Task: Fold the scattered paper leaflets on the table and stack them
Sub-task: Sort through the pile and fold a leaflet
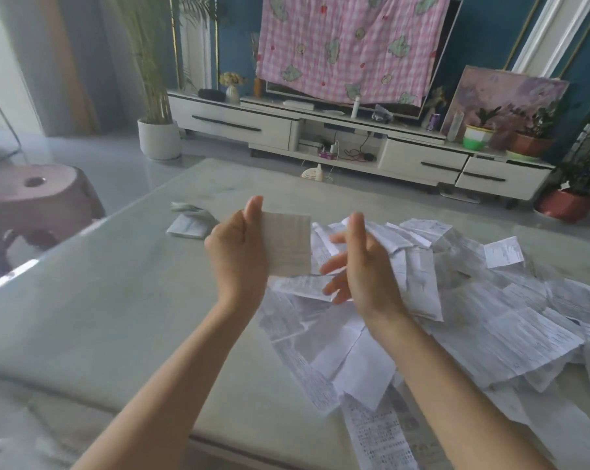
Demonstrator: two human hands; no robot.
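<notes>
A person's left hand [237, 245] grips a folded white printed paper leaflet [288, 244] above the pale glossy table [100, 317]. At its 3 o'clock, the right hand [358, 266] hovers with loosely spread fingers, holding nothing. Unfolded white leaflets [490, 317] sprawl at 4 o'clock, and a small folded stack [188, 225] lies at 10 o'clock.

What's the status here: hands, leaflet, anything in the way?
Left hand grips a folded leaflet above the table. Right hand open, holding nothing. Small folded stack far left, path to it unobstructed; loose pile on the right.
</notes>
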